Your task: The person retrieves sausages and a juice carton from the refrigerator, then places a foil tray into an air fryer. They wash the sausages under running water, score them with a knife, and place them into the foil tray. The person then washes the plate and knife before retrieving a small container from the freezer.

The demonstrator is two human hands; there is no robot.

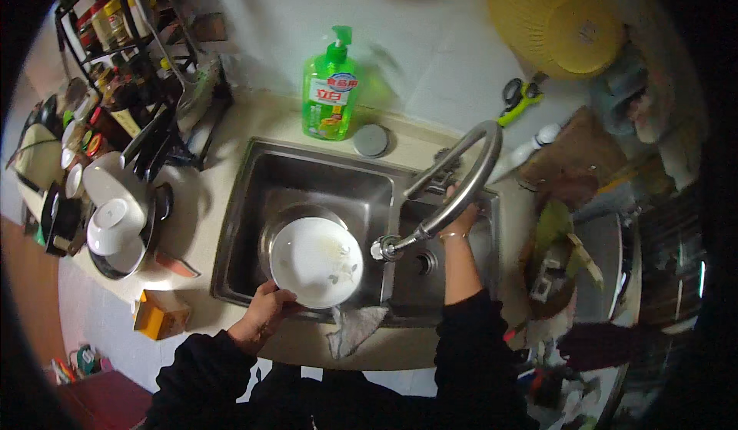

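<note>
My left hand grips the near-left rim of a white plate with a grey leaf pattern and a yellowish smear. The plate is held over the left basin of a steel double sink; a round metal bowl shows partly beneath it. My right hand reaches over the right basin to the base of the faucet. The curved metal spout crosses in front of it, so its fingers are mostly hidden. The spray head hangs above the divider, right of the plate. No running water is visible.
A green dish-soap pump bottle and a round grey lid stand behind the sink. A grey rag drapes over its front edge. Stacked white bowls and a yellow carton are left; green-handled scissors hang back right.
</note>
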